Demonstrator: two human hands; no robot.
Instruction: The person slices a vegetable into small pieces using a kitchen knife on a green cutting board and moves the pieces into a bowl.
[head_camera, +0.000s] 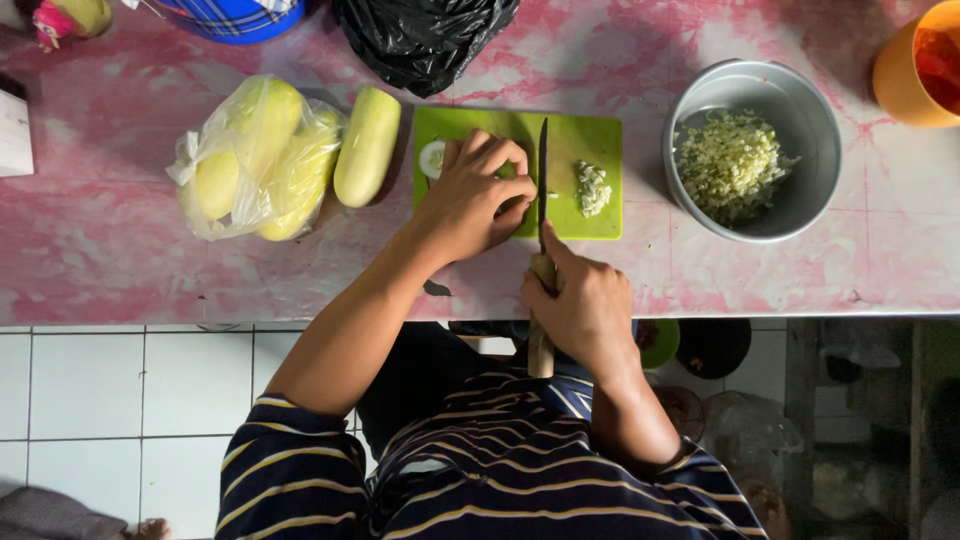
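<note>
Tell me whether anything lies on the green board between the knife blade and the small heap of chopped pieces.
Nothing visible does. The knife stands edge-down beside the left hand; bare green cutting board separates it from the chopped heap to its right. The right hand holds the handle.

The tabletop (120, 250) was mottled pink and white. The board (585, 135) was bright green, the cucumber (367, 147) pale yellow-green. The bowl (800, 110) was grey metal, its shreds (730, 165) pale green. The bag (420, 40) was black, the cup (895, 85) orange. The shirt (480, 470) was navy with yellow stripes.
</note>
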